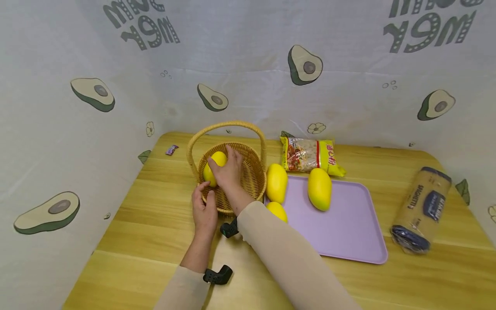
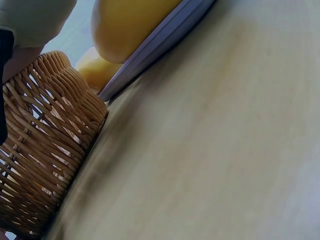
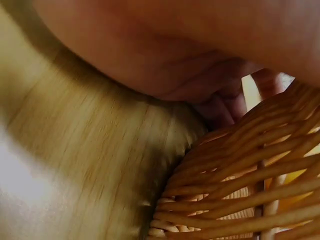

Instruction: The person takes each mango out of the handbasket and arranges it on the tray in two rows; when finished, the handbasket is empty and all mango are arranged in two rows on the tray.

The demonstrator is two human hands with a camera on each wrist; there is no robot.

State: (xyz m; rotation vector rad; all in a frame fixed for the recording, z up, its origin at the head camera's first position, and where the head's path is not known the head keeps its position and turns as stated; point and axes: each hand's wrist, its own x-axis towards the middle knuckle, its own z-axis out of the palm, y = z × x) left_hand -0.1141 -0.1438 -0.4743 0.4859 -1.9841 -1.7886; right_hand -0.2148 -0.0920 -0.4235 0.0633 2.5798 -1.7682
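A round wicker basket (image 1: 253,183) with a tall arched handle (image 1: 226,124) stands on the wooden table. Inside it, toward the left, lies a yellow mango (image 1: 209,175). My right hand (image 1: 229,173) reaches in from above and holds this mango, the thumb across its top and the fingers at its far right side. At the basket's near left rim my left hand (image 1: 204,215) grips the wicker, fingers bent at the edge. The left wrist view shows the woven side of the basket (image 2: 45,130) close up; in the right wrist view skin covers much of the top.
To the right, a lilac tray (image 1: 348,224) bears a mango (image 1: 319,189); two more mangoes (image 1: 276,183) lie at its left edge, one partly behind my right sleeve. Behind the tray is a yellow food packet (image 1: 306,155). A spaghetti pack (image 1: 422,209) lies far right, a small purple-wrapped sweet (image 1: 172,150) back left.
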